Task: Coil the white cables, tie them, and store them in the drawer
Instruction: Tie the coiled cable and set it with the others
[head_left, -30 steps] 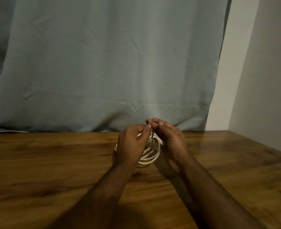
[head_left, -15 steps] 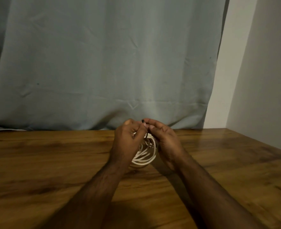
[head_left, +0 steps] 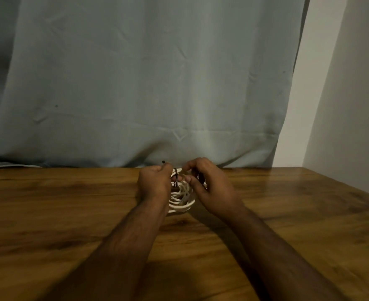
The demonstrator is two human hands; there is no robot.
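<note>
- Head camera shows a coil of white cable point(head_left: 182, 198) at the centre of the frame, low between two hands, resting on the wooden table point(head_left: 48, 213).
- Left hand point(head_left: 154, 183) is curled; its fingers pinch one end of a thin dark tie point(head_left: 175, 174), whose tip sticks up above the knuckles.
- Right hand point(head_left: 209, 187) is also curled; it seems to pinch the other end of the tie and hold the coil, but the exact contact is hidden.
- Behind the table hangs a grey curtain point(head_left: 135, 83); a pale wall point(head_left: 342, 105) fills the right side.
- I judge the step is tying: the coil is made, the knot is not closed.
- The next move probably calls for pulling both ends apart firmly while the loops stay together. No drawer is visible.
</note>
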